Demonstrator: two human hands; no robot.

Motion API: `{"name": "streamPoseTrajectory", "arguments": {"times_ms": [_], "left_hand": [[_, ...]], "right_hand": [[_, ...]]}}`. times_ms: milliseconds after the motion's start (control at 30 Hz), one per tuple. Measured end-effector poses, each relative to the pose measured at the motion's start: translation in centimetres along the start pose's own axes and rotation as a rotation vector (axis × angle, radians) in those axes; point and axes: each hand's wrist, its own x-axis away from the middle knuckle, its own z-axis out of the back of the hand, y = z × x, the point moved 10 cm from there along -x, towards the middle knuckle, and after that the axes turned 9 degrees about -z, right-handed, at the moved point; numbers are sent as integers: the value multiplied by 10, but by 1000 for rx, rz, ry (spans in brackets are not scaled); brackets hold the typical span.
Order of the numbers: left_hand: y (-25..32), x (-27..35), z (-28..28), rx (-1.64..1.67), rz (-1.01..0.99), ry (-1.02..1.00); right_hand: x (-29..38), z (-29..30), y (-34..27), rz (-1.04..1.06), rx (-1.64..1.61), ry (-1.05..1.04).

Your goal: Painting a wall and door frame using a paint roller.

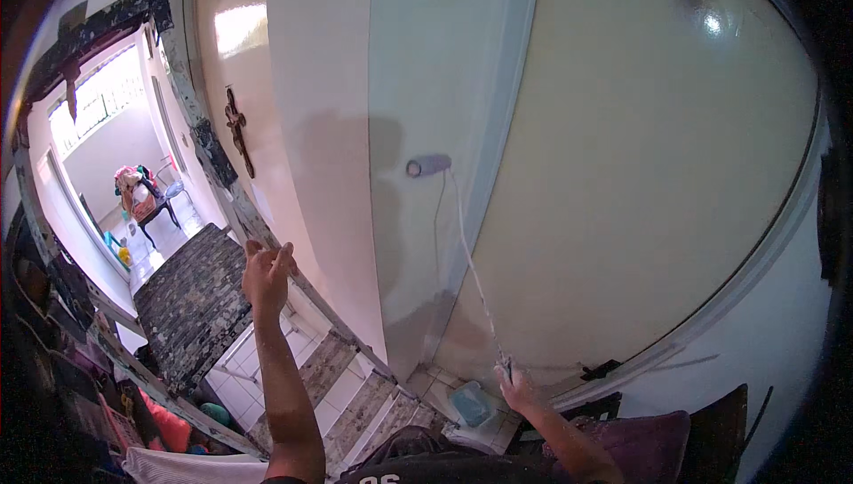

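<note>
My right hand (516, 387), at the lower centre-right, grips the handle end of a paint roller. Its long thin frame (476, 274) runs up to a pale lilac roller sleeve (428, 165), which is against or close to the light wall strip (436, 84) left of the door frame (522, 51). My left hand (268, 274) is raised beside the side rail of a paint-spattered ladder (256, 217); its fingers are bent, and whether they touch the rail cannot be told. A translucent plastic container (473, 403) sits on the tiled floor near the wall's foot.
The ladder's spattered platform (193, 304) and steps (326, 357) are at left. A large cream door (640, 151) fills the right. A crucifix (235, 131) hangs on the wall. Chairs (640, 444) stand lower right; a clothes-laden chair (156, 217) stands in the far room.
</note>
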Motion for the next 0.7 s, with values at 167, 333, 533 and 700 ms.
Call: {"name": "streamPoseTrajectory", "arguments": {"times_ms": [167, 333, 533, 700], "left_hand": [[17, 6, 12, 13, -48, 99], [23, 9, 14, -152, -172, 154], [26, 11, 20, -164, -173, 148], [31, 10, 14, -86, -171, 102]], "right_hand": [[26, -65, 39, -448, -525, -471], [40, -79, 50, -435, -377, -360], [36, -60, 23, -314, -415, -166], [44, -73, 35, -258, -292, -141]]}}
